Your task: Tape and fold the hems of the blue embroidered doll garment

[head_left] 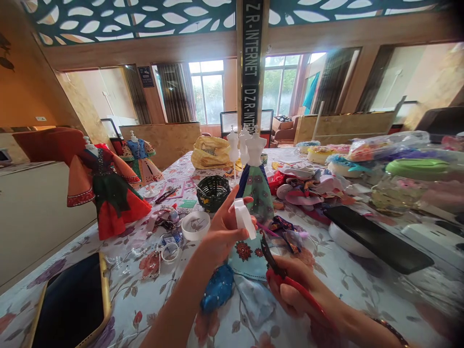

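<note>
My left hand (216,231) is raised above the tabletop, its fingers closed on a white ring-like band (243,216). A pair of cutting pliers (268,253), black-jawed and red-handled, is gripped in my right hand (292,289). The jaw tips point up toward the band but look apart from it. Beneath both hands lies a light-blue doll garment (239,263) with dark red flower motifs. Left of it rests a bright blue beaded cloth piece (218,289). Just behind my left hand stands a white mannequin (256,169) in a green and blue skirt.
A phone (72,299) lies front left, another phone (377,237) at the right. A dark basket (213,193) and a white tape-like ring (195,226) sit near loose beads. Dressed dolls (105,188) stand far left. Fabric scraps (308,188) and a green-lidded jar (402,186) fill the right.
</note>
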Tool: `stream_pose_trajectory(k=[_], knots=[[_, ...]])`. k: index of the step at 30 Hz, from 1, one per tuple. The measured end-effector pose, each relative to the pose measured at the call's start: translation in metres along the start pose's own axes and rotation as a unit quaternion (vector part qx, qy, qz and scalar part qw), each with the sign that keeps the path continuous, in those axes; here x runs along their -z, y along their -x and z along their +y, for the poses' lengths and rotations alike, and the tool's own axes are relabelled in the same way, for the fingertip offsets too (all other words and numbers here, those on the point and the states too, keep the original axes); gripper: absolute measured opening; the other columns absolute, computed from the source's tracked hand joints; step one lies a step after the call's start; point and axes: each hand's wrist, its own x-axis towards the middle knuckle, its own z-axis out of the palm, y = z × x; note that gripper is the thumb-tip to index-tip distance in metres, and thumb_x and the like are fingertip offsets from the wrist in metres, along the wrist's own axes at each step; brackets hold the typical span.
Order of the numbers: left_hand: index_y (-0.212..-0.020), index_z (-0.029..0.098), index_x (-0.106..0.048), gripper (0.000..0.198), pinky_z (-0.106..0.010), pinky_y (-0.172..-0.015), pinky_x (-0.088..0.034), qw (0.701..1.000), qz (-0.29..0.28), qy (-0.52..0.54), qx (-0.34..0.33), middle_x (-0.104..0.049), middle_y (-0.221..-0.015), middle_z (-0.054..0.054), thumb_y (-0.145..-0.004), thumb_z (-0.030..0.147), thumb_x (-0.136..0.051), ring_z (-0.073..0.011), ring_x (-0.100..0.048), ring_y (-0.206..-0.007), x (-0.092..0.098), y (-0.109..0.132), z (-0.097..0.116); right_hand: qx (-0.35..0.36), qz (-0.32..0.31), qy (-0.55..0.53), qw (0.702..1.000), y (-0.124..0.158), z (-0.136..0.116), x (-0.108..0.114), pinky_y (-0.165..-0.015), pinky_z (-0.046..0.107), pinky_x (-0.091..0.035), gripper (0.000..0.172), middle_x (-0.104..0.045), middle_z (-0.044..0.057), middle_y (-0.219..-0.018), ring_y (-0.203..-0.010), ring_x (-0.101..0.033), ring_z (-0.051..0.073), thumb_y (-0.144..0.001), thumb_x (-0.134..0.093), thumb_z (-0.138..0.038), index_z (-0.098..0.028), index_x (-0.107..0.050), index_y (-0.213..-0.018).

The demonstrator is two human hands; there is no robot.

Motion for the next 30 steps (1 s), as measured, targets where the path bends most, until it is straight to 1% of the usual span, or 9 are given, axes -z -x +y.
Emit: stream_pose_trajectory(k=[3,6,10,15,20,23,27,30], knots=[[-0.13,0.033,-0.052,0.091,-0.021,-0.059,-0.049,1.0,-0.007,0.009,0.014,-0.057,-0.12,-0.005,-0.048,0.015,-0.087,-0.0095,-0.059,-0.07,-0.0009,0.0003,0.0006,0.023,-0.008,-0.001,1.0,0.0004,-0.002,0.0014,-0.038,0.019,-0.023,0.051,-0.037,-0.008,-0.054,-0.04,-0.032,0.004,-0.075,-0.055,-0.069,-0.02,-0.043,-0.074],[-0.128,0.033,-0.054,0.089,-0.02,-0.057,-0.049,0.999,-0.018,0.018,0.035,-0.057,-0.117,-0.004,-0.048,0.014,-0.087,-0.0094,-0.059,-0.069,-0.0037,0.0012,0.0016,0.01,-0.015,0.002,1.0,0.0006,-0.0036,0.0019,-0.037,0.019,-0.026,0.052,-0.038,-0.009,-0.052,-0.039,-0.032,0.004,-0.073,-0.057,-0.07,-0.02,-0.044,-0.073],[-0.131,0.035,-0.05,0.093,-0.019,-0.055,-0.048,0.997,-0.038,0.017,0.061,-0.056,-0.121,-0.005,-0.048,0.013,-0.087,-0.0091,-0.059,-0.068,-0.006,0.0024,0.0013,-0.007,-0.001,0.017,1.0,-0.0003,-0.005,0.002,-0.036,0.019,-0.029,0.053,-0.038,-0.009,-0.049,-0.038,-0.033,0.005,-0.071,-0.057,-0.072,-0.021,-0.044,-0.07],[-0.135,0.035,-0.045,0.099,-0.02,-0.054,-0.048,0.997,-0.044,0.001,0.063,-0.055,-0.126,-0.008,-0.048,0.015,-0.087,-0.0103,-0.06,-0.068,-0.0062,0.0032,0.0002,-0.018,-0.004,0.023,1.0,-0.0004,-0.0034,0.0047,-0.035,0.018,-0.03,0.054,-0.038,-0.009,-0.048,-0.037,-0.032,0.005,-0.07,-0.056,-0.073,-0.021,-0.042,-0.069],[-0.138,0.033,-0.042,0.099,-0.022,-0.056,-0.05,0.996,-0.068,-0.009,0.058,-0.055,-0.127,-0.009,-0.051,0.017,-0.086,-0.011,-0.06,-0.069,-0.0059,0.0031,-0.001,-0.02,-0.018,0.024,0.999,0.0007,-0.0008,0.0064,-0.035,0.018,-0.031,0.052,-0.039,-0.008,-0.049,-0.038,-0.034,0.005,-0.073,-0.055,-0.071,-0.02,-0.043,-0.071],[-0.139,0.032,-0.04,0.099,-0.021,-0.053,-0.05,0.995,-0.076,-0.01,0.064,-0.054,-0.129,-0.01,-0.052,0.018,-0.085,-0.0114,-0.06,-0.069,-0.0065,0.0033,-0.001,-0.022,-0.011,0.018,1.0,0.0005,-0.0006,0.0056,-0.035,0.018,-0.03,0.053,-0.04,-0.008,-0.049,-0.038,-0.034,0.005,-0.071,-0.056,-0.072,-0.02,-0.043,-0.07],[-0.139,0.033,-0.04,0.097,-0.018,-0.047,-0.047,0.993,-0.085,0.003,0.076,-0.054,-0.128,-0.009,-0.054,0.015,-0.084,-0.0126,-0.061,-0.072,-0.0068,0.0043,-0.0019,-0.024,-0.005,0.015,1.0,-0.0006,-0.0018,0.0043,-0.034,0.018,-0.029,0.056,-0.039,-0.009,-0.047,-0.037,-0.033,0.005,-0.069,-0.055,-0.075,-0.021,-0.043,-0.068],[-0.139,0.033,-0.04,0.096,-0.019,-0.05,-0.049,0.992,-0.091,0.014,0.08,-0.055,-0.127,-0.009,-0.055,0.014,-0.084,-0.0138,-0.063,-0.073,-0.0059,0.0047,-0.0036,-0.019,-0.007,0.02,1.0,-0.0013,-0.0039,0.0037,-0.034,0.018,-0.028,0.058,-0.038,-0.009,-0.047,-0.036,-0.031,0.005,-0.068,-0.053,-0.077,-0.02,-0.044,-0.071]])
